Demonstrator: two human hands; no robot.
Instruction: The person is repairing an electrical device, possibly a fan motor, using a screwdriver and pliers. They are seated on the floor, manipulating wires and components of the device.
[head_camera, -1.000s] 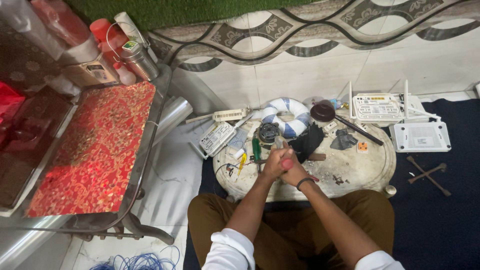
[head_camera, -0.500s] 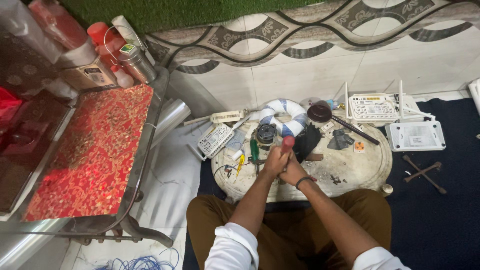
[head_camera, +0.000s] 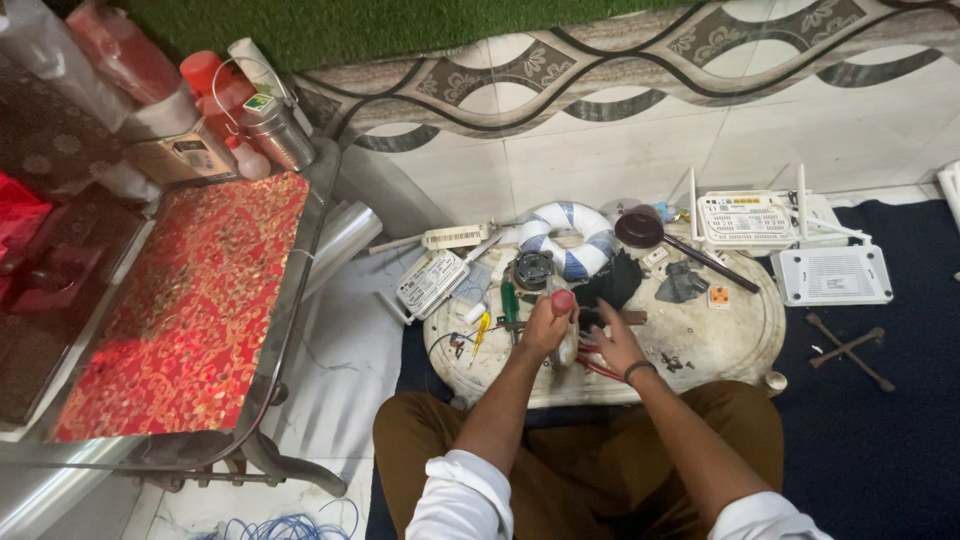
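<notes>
I sit cross-legged at a round white stone slab (head_camera: 720, 340) on the floor. My left hand (head_camera: 545, 325) grips an upright tool with a red rounded handle top (head_camera: 563, 300). Just to its right my right hand (head_camera: 615, 345) rests low on the slab, fingers curled around small red wires (head_camera: 590, 365); what it pinches is hidden. A black round part (head_camera: 532, 270), a green-handled screwdriver (head_camera: 509, 302) and a yellow-handled tool (head_camera: 481, 330) lie just beyond my left hand. A dark cloth (head_camera: 610, 285) lies behind my hands.
A white-and-blue coiled ring (head_camera: 565, 235), white router boxes (head_camera: 750, 218) (head_camera: 832, 275) and a small white circuit unit (head_camera: 430, 285) surround the slab. A metal-framed table with red patterned top (head_camera: 190, 310) stands left, bottles (head_camera: 260, 120) at its back. A cross wrench (head_camera: 845, 348) lies on dark carpet.
Both hands have shifted slightly toward me on the slab, and the red-topped tool now stands upright in my left hand. My head has tilted a little, moving the view.
</notes>
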